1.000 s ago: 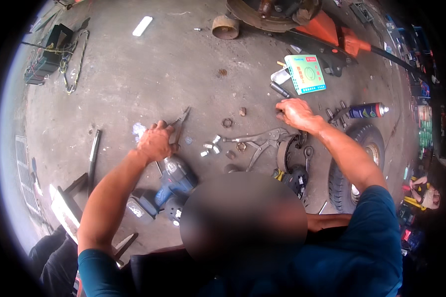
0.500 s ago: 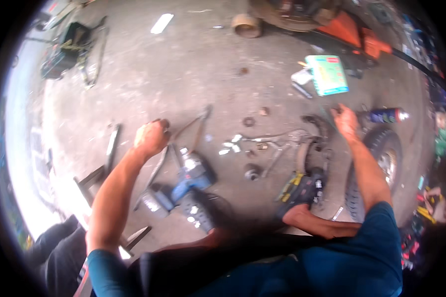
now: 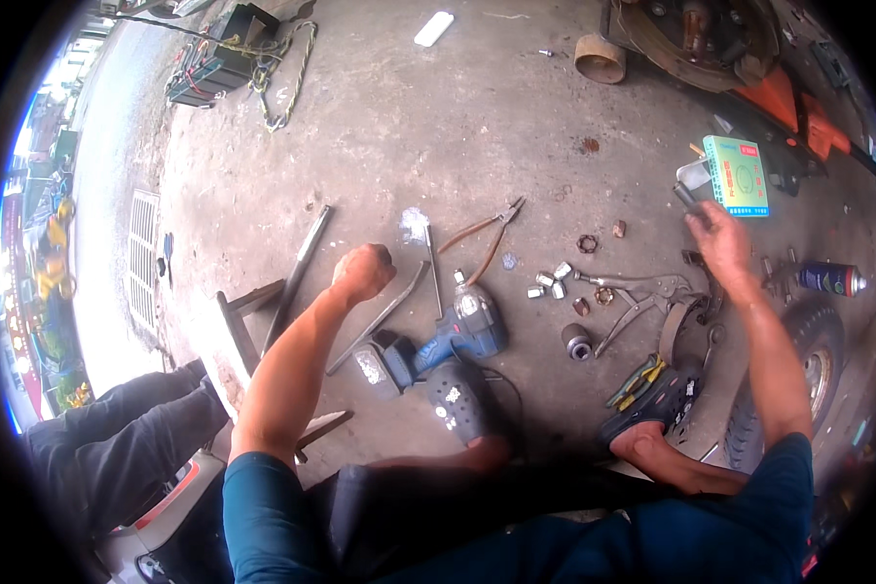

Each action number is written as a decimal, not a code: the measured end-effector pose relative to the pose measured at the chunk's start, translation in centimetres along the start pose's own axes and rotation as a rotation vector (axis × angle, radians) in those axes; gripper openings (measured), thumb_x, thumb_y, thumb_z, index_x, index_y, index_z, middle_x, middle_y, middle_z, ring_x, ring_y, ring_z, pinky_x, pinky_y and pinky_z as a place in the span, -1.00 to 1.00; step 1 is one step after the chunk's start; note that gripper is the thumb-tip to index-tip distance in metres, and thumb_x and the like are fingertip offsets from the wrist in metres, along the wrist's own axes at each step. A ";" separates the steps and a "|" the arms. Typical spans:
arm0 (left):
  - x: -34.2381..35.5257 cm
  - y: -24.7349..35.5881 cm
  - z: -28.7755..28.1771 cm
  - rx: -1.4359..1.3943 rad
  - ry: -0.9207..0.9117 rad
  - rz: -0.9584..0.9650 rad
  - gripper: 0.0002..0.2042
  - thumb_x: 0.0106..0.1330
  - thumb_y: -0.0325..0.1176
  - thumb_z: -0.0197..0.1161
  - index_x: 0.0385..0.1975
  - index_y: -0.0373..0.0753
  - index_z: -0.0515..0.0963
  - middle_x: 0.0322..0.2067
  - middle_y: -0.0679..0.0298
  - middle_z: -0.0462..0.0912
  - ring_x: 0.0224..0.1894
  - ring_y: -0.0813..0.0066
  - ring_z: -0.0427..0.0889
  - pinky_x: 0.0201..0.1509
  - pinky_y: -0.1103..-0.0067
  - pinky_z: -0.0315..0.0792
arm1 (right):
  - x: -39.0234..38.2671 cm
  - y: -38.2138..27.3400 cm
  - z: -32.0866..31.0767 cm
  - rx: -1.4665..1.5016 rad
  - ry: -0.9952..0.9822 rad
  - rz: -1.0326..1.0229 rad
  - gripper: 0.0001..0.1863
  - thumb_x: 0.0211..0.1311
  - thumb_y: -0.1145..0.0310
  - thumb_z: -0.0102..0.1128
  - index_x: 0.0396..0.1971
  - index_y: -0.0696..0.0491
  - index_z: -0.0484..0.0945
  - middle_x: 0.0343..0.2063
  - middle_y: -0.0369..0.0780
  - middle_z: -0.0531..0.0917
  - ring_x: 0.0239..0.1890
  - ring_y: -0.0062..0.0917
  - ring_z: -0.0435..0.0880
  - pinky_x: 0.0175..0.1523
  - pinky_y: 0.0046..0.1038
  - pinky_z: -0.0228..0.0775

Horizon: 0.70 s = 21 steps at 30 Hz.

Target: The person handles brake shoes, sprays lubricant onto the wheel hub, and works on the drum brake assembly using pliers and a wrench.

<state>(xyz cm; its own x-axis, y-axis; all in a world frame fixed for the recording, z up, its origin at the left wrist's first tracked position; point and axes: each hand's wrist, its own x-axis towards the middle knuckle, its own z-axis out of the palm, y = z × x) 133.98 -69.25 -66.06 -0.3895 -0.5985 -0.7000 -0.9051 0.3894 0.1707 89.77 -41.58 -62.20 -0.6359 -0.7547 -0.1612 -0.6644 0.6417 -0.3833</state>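
Observation:
My left hand (image 3: 361,271) is closed above a bent metal bar (image 3: 391,304), its contents hidden. To its right lie open red-handled pliers (image 3: 486,240), a screwdriver-like rod (image 3: 432,268) and a blue cordless impact tool (image 3: 457,338). My right hand (image 3: 718,238) has curled fingers at the lower end of a dark cylindrical socket (image 3: 685,196), beside a green box (image 3: 737,177); whether it grips the socket is unclear. Between the hands are several silver nuts (image 3: 553,282), rusty nuts (image 3: 587,244), locking pliers (image 3: 652,284), another socket (image 3: 575,341) and a curved metal part (image 3: 674,326).
A tire (image 3: 779,389) and spray can (image 3: 827,277) are at right; an orange jack (image 3: 822,127) and rusty hub (image 3: 696,44) behind. A battery with rope (image 3: 214,68) is upper left. A metal frame (image 3: 229,355), someone's trousered legs (image 3: 107,438) and a floor grate (image 3: 143,258) are left.
My left hand has left the pliers and shifted left of them. My right hand has moved toward the socket by the box. The view has swung left, so floor objects appear farther right.

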 end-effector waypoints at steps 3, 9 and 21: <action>-0.4 1.3 -0.4 0.057 0.010 0.006 -0.76 0.10 -0.23 0.12 -0.31 -0.18 0.59 -0.23 0.04 0.63 -0.13 0.02 0.59 -0.04 0.28 0.45 | -0.5 -1.8 2.5 0.098 0.066 -0.309 -0.71 0.07 0.37 0.29 -0.24 0.21 0.53 -0.28 -0.10 0.60 -0.28 -0.27 0.61 -0.25 -0.38 0.41; -0.5 5.4 0.2 0.162 0.033 0.168 -0.75 0.11 -0.25 0.14 -0.27 -0.20 0.59 -0.29 0.00 0.63 -0.17 0.03 0.61 -0.06 0.28 0.47 | -1.7 -5.5 0.0 -0.077 -0.104 -0.693 -0.84 -0.05 0.45 0.28 -0.44 0.12 0.51 -0.44 -0.18 0.53 -0.34 -0.24 0.55 -0.28 -0.27 0.43; 1.5 4.0 0.7 -0.101 0.345 0.370 -0.84 0.14 -0.34 0.17 -0.39 -0.29 0.54 -0.43 -0.07 0.59 -0.28 -0.10 0.56 -0.23 0.25 0.42 | -11.6 7.5 -16.6 -0.340 -0.056 -0.066 -0.79 0.11 0.29 0.23 -0.34 0.11 0.53 -0.35 -0.14 0.57 -0.26 -0.31 0.59 -0.19 -0.30 0.44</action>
<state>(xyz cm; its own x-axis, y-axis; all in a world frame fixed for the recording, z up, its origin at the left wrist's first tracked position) 129.89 -68.15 -66.93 -0.7048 -0.6362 -0.3138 -0.7015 0.5592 0.4418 85.66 -25.72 -48.16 -0.5709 -0.7963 -0.1996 -0.8022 0.5929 -0.0709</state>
